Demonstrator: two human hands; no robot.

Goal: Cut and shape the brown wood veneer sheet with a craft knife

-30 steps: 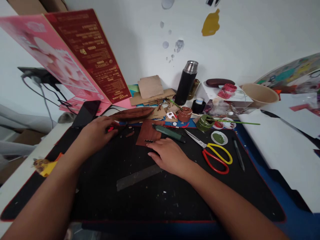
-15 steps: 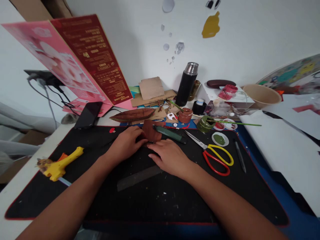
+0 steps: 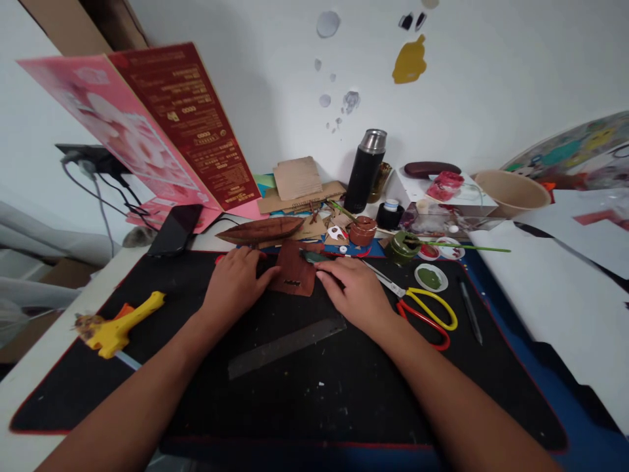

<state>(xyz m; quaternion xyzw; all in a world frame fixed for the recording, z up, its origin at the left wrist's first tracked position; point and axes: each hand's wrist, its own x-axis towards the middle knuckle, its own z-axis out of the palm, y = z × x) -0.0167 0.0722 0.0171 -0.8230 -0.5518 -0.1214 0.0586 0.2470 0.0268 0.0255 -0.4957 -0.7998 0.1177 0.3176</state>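
A flat brown piece [image 3: 295,270], painted card or leather, lies on the mat with a small dark slot-like mark near its lower edge. My left hand [image 3: 233,282] rests to its left, fingers spread, the thumb reaching to the piece's edge. To the right, my right hand [image 3: 361,295] closes over a green utility knife [image 3: 314,257]; only the knife's front end shows, over the piece's upper right, and the rest is hidden under my fingers. A dark ruler [image 3: 285,347] lies slanted below both hands. Scissors [image 3: 432,308] with yellow and red handles lie beside my right hand.
On the black mat [image 3: 275,413] are a yellow glue gun [image 3: 118,324] at left and a pen [image 3: 470,311] at right. Behind stand paint jars [image 3: 362,231], a green paint dish [image 3: 431,278], a black flask [image 3: 366,170], a brown boat-shaped piece [image 3: 260,229] and a phone [image 3: 175,229].
My hands have moved apart, uncovering the brown piece's lower part and more of the ruler. My right hand has come over the utility knife, which lay free before.
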